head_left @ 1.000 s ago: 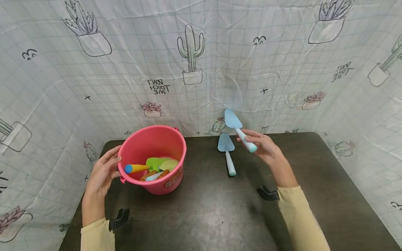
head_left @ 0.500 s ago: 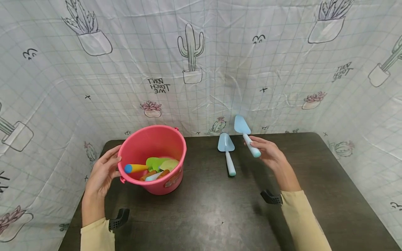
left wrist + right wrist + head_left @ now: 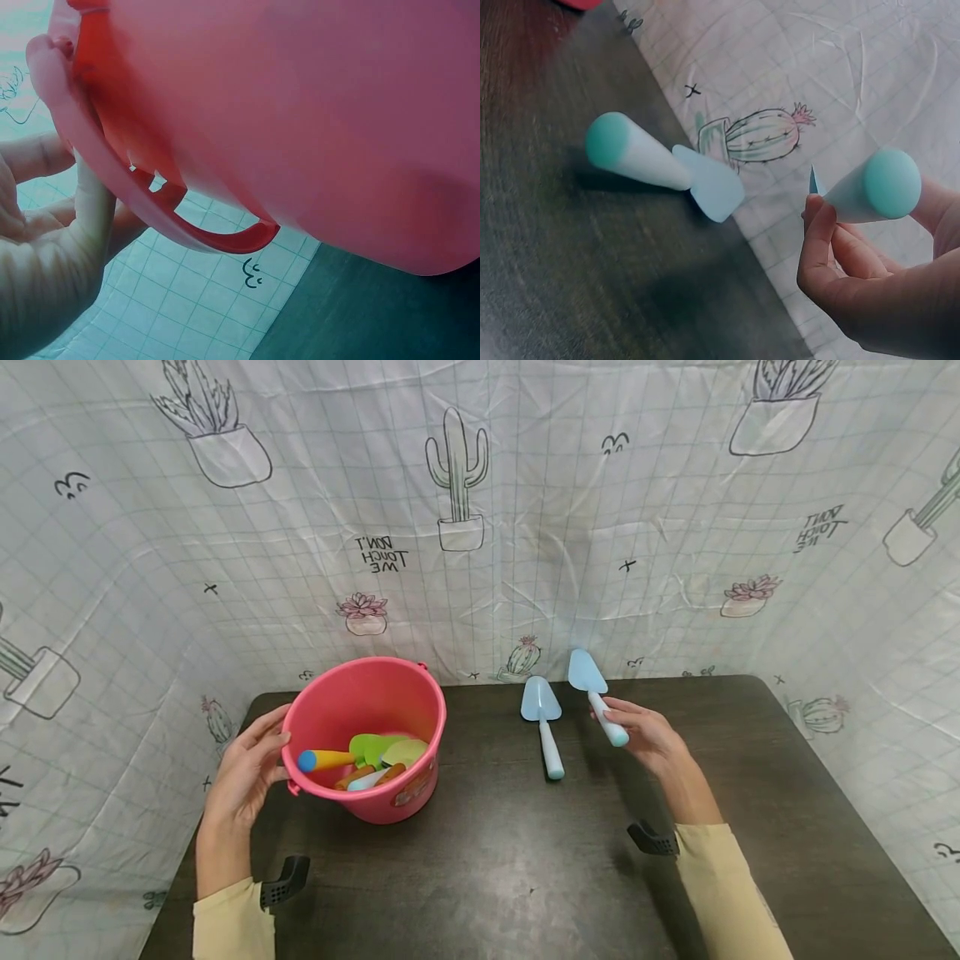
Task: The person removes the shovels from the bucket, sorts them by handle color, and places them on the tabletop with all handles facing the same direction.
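On the left of the head view, my left hand (image 3: 243, 772) grips the rim of a pink bucket (image 3: 367, 689), thumb and fingers on either side. The bucket's pink handle (image 3: 139, 199) hangs beside those fingers in the left wrist view. My right hand (image 3: 648, 735) pinches the white handle of a light blue toy trowel (image 3: 587, 672), raised above the table with its blade toward the back wall. Left of it, a matching trowel (image 3: 551, 750) lies on the table, blade pointing back. From the right wrist, the held trowel's mint handle end (image 3: 892, 184) faces the camera and hides most of its blade.
Inside the bucket lie several toy tools, among them a yellow handle with a blue end (image 3: 326, 761) and a green piece (image 3: 367, 747). A dark table (image 3: 480, 877) spreads below. Cactus-printed cloth (image 3: 600, 527) hangs behind it and along both sides.
My right hand has moved to the right and lower with its trowel, away from the one on the table. My left hand and the bucket have stayed in place.
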Demonstrator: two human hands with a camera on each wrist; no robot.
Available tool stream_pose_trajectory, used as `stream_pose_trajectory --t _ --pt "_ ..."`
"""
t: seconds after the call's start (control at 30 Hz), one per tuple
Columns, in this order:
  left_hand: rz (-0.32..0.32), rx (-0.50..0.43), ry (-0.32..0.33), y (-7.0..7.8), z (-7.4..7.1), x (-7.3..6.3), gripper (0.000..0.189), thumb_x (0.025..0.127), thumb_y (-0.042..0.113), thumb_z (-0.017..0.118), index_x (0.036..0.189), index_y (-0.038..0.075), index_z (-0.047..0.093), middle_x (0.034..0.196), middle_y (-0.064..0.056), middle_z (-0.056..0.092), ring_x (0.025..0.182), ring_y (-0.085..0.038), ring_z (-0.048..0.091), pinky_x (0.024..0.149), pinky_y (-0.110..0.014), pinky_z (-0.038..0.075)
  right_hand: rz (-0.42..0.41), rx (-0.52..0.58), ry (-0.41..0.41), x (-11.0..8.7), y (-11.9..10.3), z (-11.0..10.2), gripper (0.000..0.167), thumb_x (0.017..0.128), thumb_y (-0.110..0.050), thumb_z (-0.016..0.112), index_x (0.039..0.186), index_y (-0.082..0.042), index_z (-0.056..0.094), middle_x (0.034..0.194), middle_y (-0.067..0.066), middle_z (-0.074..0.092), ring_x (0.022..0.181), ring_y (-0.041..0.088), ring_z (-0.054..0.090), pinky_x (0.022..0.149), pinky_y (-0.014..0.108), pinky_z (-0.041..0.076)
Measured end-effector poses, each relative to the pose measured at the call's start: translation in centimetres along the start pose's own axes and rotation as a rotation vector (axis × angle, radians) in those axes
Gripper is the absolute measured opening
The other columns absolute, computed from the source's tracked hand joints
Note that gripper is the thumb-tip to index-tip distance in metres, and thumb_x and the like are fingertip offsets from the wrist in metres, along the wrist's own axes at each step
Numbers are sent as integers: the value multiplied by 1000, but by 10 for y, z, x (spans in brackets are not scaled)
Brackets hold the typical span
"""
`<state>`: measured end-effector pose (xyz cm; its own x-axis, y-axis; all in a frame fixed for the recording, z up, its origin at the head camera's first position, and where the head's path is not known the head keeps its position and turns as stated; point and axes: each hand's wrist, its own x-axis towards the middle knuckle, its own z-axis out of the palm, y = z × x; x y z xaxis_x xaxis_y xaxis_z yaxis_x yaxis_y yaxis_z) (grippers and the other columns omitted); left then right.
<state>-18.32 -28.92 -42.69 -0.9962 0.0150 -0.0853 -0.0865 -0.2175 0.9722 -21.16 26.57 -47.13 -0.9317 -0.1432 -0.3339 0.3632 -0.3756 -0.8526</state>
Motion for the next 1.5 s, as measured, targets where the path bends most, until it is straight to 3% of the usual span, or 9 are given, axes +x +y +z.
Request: stream_pose_trajectory --t 0.2,1.0,1.5 --pt "12 -12 -26 1 0 1 48 105 10 61 149 4 43 123 5 66 103 -12 73 67 -27 62 3 -12 34 -1 4 -5 61 107 -3 53 161 1 25 106 0 75 108 11 65 86 25 50" --pt "16 -29 -35 4 -2 4 41 105 9 60 145 6 48 123 3 66 104 -14 74 68 -28 62 60 27 74 9 16 -15 68 106 0 52 163 3 15 100 -1 74 95 9 69 79 25 52" --pt "-1 -15 -23 7 -2 6 44 105 10 61 146 6 47 123 4 66 104 -13 73 67 -28 62 77 49 83 8 21 -18 73 106 0 53 163 4 6 101 -2 72 95 9 71 78 23 53"
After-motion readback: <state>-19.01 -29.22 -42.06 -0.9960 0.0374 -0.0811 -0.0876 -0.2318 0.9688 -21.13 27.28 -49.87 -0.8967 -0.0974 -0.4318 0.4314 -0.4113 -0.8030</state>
